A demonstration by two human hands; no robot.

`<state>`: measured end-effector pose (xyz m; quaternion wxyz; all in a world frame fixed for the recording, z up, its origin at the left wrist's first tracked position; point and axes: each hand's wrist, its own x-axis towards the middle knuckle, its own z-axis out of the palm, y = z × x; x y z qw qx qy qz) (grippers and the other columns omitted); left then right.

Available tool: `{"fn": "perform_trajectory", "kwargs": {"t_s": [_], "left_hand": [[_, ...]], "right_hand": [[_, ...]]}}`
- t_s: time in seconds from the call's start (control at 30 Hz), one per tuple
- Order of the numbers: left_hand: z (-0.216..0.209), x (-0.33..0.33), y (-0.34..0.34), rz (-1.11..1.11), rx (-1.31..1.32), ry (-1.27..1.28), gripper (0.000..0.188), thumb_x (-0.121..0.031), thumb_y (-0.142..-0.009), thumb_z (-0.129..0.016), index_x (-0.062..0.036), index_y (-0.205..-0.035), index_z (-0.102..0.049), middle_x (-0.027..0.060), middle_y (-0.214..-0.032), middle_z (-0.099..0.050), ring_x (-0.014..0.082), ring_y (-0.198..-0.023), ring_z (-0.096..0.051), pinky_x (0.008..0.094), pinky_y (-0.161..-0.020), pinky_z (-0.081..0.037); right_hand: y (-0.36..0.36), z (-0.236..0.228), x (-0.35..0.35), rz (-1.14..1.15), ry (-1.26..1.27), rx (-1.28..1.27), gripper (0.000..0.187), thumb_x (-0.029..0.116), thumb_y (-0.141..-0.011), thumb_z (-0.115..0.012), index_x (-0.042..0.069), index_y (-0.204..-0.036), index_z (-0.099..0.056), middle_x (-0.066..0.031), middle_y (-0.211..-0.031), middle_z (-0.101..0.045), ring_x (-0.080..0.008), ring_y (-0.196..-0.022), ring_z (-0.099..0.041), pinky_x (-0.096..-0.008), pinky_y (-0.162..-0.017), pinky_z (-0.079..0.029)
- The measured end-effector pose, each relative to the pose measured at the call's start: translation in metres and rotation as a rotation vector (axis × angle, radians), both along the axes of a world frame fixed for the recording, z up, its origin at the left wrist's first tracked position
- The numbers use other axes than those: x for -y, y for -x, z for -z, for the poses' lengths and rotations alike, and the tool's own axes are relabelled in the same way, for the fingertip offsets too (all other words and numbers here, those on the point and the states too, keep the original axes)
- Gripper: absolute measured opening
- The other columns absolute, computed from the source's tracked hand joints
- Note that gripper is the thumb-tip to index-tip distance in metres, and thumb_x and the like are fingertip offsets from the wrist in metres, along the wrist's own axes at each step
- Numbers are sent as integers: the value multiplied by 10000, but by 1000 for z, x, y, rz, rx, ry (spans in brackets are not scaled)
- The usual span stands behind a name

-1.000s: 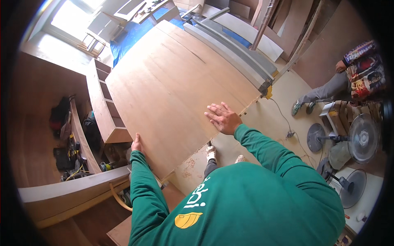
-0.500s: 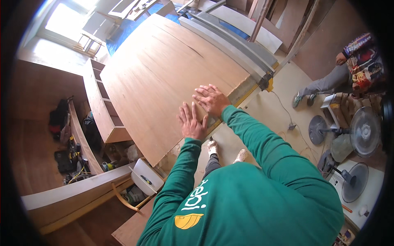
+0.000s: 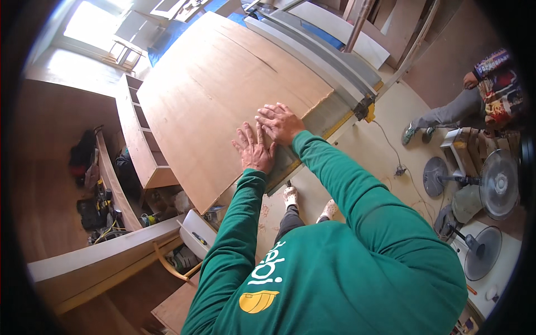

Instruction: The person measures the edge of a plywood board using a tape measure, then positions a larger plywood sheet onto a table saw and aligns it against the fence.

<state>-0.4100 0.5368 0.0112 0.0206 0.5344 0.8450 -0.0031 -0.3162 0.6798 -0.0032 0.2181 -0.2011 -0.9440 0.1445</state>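
A large plywood sheet (image 3: 218, 89) lies flat on a table saw (image 3: 329, 120), whose grey top shows along the near right edge. My left hand (image 3: 255, 148) rests palm down at the sheet's near edge, fingers spread and pointing away. Just to its right, my right hand (image 3: 281, 123) lies flat on the same edge, its fingers stretched across the wood. The two hands nearly touch. Along the sheet's right side runs a long grey metal fence (image 3: 312, 56). The sheet hides any blade.
At the left stands an open wooden shelf unit (image 3: 146, 139), with tools (image 3: 103, 212) beyond it. Two fans (image 3: 498, 184) stand at the right near a person (image 3: 480, 95). A power cable (image 3: 388, 145) crosses the floor from the saw. A white chair (image 3: 198, 234) is at lower left.
Both hands have moved forward and slightly left with the plywood sheet. More of the grey saw top shows between the sheet's near edge and me.
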Motion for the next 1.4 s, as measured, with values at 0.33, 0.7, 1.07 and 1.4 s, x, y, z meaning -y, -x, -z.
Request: {"fn": "perform_trajectory", "kwargs": {"t_s": [0.33, 0.7, 1.07, 1.4], "left_hand": [[13, -17, 34, 13, -54, 28, 731, -532, -977, -511, -241, -1610, -289, 218, -1684, -86, 488, -1532, -99, 717, -1177, -97], [1, -28, 47, 10, -47, -34, 676, -590, -990, -488, -390, -1597, -268, 244, -1669, -134, 503, -1523, -132, 718, -1169, -111], [5, -58, 102, 2, -66, 38, 669, -598, -991, -475, -414, -1595, -256, 218, -1679, -126, 483, -1532, -123, 706, -1182, -94], [5, -74, 131, 6, -57, -32, 653, -590, -997, -465, -421, -1593, -258, 208, -1679, -133, 477, -1534, -118, 708, -1180, -105]], "right_hand": [[27, -7, -1, 34, 23, -172, 460, 312, -947, -598, 105, -1358, -617, -87, -1417, -576, -262, -1343, -493, -475, -1147, -351], [-128, -46, 105, -126, 400, -276, 403, 233, -873, -737, 98, -1247, -668, -80, -1203, -624, -290, -1102, -592, -430, -978, -483], [21, -45, 11, -33, 61, -187, 620, 426, -953, -633, 38, -1424, -520, -180, -1469, -494, -356, -1385, -441, -483, -1172, -330], [-154, -13, 118, -144, 891, -86, 189, 245, -882, -709, 56, -871, -713, -104, -731, -655, -291, -663, -642, -395, -627, -528]]}}
